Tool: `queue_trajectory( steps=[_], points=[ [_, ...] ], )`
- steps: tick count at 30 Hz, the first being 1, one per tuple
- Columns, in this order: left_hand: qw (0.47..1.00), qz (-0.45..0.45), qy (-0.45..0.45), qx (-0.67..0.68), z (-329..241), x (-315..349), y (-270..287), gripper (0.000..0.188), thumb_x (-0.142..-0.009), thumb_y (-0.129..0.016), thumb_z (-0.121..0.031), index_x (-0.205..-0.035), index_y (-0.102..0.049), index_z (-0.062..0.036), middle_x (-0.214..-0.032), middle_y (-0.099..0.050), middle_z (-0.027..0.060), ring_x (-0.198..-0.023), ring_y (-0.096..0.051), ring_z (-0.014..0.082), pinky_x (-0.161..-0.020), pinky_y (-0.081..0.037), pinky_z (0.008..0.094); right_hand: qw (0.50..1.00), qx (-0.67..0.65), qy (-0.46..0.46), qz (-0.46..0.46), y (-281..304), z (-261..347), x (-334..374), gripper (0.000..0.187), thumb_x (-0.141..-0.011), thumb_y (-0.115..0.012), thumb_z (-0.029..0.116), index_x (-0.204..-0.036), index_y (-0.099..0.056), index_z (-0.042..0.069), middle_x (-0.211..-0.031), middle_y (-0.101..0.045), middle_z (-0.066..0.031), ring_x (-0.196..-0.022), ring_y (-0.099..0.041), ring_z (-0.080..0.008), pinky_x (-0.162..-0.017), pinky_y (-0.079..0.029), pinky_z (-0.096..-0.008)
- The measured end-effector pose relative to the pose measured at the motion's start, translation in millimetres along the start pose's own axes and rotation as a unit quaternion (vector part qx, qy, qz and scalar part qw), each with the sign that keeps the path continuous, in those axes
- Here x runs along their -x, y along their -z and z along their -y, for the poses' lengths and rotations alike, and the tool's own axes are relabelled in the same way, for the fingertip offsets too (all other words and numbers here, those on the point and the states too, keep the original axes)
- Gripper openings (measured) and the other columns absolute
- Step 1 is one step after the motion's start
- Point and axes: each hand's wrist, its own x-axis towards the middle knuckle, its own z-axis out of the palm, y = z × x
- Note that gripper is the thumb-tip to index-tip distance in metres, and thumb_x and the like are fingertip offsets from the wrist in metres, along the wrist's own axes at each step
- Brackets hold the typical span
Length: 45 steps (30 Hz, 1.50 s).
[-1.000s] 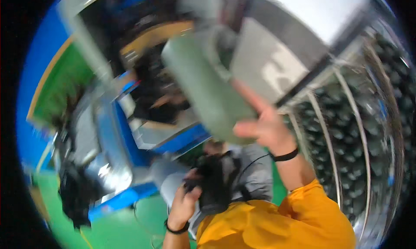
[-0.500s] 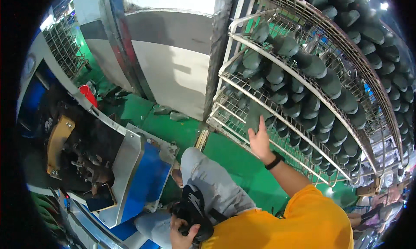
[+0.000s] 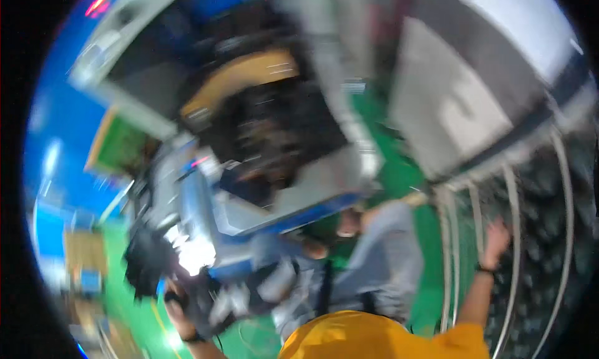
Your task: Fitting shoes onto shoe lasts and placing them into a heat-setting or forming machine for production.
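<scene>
The whole view is smeared by motion. My right hand [image 3: 497,237] is at the white wire rack [image 3: 513,253] on the right, by its rows of dark grey sole-like shapes [image 3: 543,215]; its fingers are too blurred to tell whether they hold anything. On the lower left, my left hand [image 3: 179,312] reaches out beside a dark bundle [image 3: 146,262]. Dark material lies around that hand, and I cannot make out its grip. A black-and-white item, unclear in shape, [image 3: 249,293] lies by my lap.
Ahead stands a machine with a curved yellow part [image 3: 256,72] above a dark hollow and a grey metal front [image 3: 299,190]. A bright glare [image 3: 196,256] shows at its lower left. Farther right is a grey-white panel [image 3: 449,103]. The floor [image 3: 402,172] is green.
My view has swung left, bringing the machine to the middle and the rack to the right edge. My left hand has moved from my lap out to the left. My right hand remains at the rack.
</scene>
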Motion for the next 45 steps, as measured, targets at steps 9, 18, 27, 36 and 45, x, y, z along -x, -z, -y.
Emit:
queue_trajectory(
  steps=[9,18,27,36,45],
  points=[
    [0.849,-0.008,0.072,-0.523,-22,-85,76,0.029,-0.08,-0.08,-0.024,-0.084,-0.071,0.0033,-0.11,-0.069,0.0241,-0.109,-0.066,0.0429,-0.093,-0.052,0.0443,0.925,0.258,-0.214,0.179,-294,65,63,0.06,-0.099,-0.067,0.017,-0.152,-0.043,0.001,-0.134,-0.061,-0.0114,-0.107,-0.064,-0.0187,-0.087,-0.054,-0.0347],
    [0.917,-0.046,0.129,-0.375,-66,-161,108,0.038,-0.091,-0.07,-0.036,-0.082,-0.075,0.001,-0.067,-0.069,0.0086,-0.062,-0.064,0.0124,-0.06,-0.052,0.0312,0.73,0.504,0.024,0.462,-407,152,130,0.037,-0.105,-0.057,0.022,-0.136,-0.063,0.003,-0.126,-0.068,-0.0222,-0.106,-0.066,-0.0357,-0.088,-0.057,-0.0424],
    [0.843,-0.045,0.114,-0.524,63,-460,200,0.1,-0.073,-0.083,-0.058,-0.14,-0.05,0.0079,-0.129,-0.064,0.0291,-0.124,-0.061,0.0371,-0.105,-0.047,0.041,0.669,0.548,-0.085,0.495,-428,119,147,0.042,-0.107,-0.052,0.031,-0.14,-0.057,0.005,-0.138,-0.059,-0.0194,-0.126,-0.054,-0.043,-0.106,-0.045,-0.0516],
    [0.903,-0.225,0.106,-0.35,173,-499,176,0.079,-0.071,-0.088,-0.019,-0.135,-0.044,-0.0043,-0.113,-0.068,0.0209,-0.103,-0.068,0.032,-0.099,-0.049,0.0464,0.704,0.519,0.092,0.475,-489,168,173,0.036,-0.097,-0.061,0.015,-0.13,-0.062,0.0,-0.126,-0.062,-0.0251,-0.117,-0.056,-0.0495,-0.102,-0.046,-0.0551],
    [0.61,-0.213,-0.343,-0.682,0,-397,138,0.057,-0.075,-0.067,-0.001,-0.131,-0.055,-0.0066,-0.134,-0.059,0.0118,-0.134,-0.049,0.0318,-0.117,-0.033,0.0492,0.69,0.506,0.02,0.517,-483,203,181,0.04,-0.104,-0.056,0.023,-0.14,-0.058,0.005,-0.131,-0.061,-0.0235,-0.11,-0.062,-0.0419,-0.091,-0.054,-0.0509]
  ],
)
